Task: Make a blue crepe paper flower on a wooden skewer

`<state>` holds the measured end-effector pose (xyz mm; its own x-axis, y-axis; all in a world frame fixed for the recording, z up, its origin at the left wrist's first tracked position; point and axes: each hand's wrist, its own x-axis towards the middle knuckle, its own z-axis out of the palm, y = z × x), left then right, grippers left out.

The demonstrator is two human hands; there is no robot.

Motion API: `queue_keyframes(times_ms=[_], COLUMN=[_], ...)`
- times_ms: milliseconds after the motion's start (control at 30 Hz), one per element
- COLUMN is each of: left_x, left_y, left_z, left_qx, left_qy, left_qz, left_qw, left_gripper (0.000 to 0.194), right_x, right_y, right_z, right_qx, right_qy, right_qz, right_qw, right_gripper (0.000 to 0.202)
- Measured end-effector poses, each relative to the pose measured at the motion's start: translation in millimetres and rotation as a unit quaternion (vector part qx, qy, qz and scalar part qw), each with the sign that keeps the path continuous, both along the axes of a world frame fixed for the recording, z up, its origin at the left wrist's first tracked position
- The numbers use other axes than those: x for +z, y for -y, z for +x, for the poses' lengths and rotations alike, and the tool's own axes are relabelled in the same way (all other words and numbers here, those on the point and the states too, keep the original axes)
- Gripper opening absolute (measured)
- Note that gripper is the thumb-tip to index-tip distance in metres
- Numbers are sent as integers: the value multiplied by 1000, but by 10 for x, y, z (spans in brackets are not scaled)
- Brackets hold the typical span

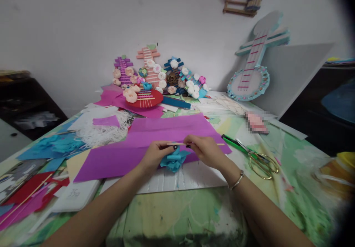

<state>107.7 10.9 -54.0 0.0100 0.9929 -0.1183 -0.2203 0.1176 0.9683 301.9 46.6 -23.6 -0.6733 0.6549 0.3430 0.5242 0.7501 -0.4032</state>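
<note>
My left hand (158, 154) is closed in a pinch on a crumpled blue paper flower (173, 162), up against one end of a thin wooden stick (217, 144). My right hand (203, 149) has its fingers curled round that stick, which lies level across both hands. The flower hangs below the fingers, its petals loose and ruffled. Beneath the hands lie a large purple sheet (172, 127) and a white board (185, 178) with glossy lines on it. Parts of the stick are hidden behind the right fingers.
Gold-handled scissors (260, 162) and a green-and-black cutter (235, 144) lie to the right. White paper shreds (94, 130), blue paper scraps (55, 145) and a white power bank (79, 195) are on the left. Flower-decorated instrument models (151, 73) stand against the wall.
</note>
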Motion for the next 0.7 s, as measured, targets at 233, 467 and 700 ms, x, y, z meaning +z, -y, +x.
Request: queue_keyframes(times_ms=[233,467,700], left_x=[47,99,23], left_y=[22,48,15], left_z=[18,56,-1], left_qx=[-23,-3,-4], left_qy=[48,80,-6], left_qz=[-5,-19,14], left_qw=[999,997,1000], left_gripper=[32,27,22], right_x=[-61,-87,-113], right_y=[-20,6,27], right_z=[-19,-42,-72], right_qx=[-13,-14,-34], right_qy=[-17,-25,-38], right_qz=[20,56,110], right_qw=[1000,998,993], right_gripper=[18,20,19])
